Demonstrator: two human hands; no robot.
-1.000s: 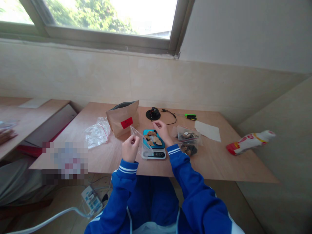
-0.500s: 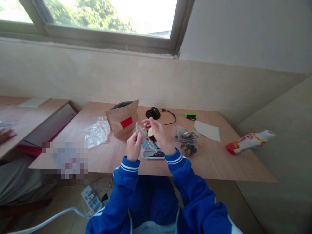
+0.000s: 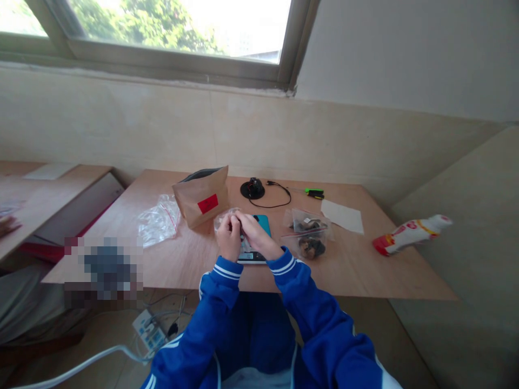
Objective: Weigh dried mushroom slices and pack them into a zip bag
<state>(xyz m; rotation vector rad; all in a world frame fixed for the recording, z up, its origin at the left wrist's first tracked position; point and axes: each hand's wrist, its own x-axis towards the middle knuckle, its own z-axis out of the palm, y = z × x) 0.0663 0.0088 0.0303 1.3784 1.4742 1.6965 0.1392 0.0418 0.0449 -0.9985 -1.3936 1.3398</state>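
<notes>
Clear bag (image 3: 221, 220) is up over the wood table (image 3: 194, 270), at the L side of the scale (image 3: 264, 222), w/ one bit out past the L hand & its long way prob. slanting down to the R, tho hands hide most of it. R hand (image 3: 259, 237) is curled shut on it from the R, & L hand (image 3: 229, 240) is closed w/ a pinch on it from the L. Tips meet, so both hands are abt as near.
</notes>
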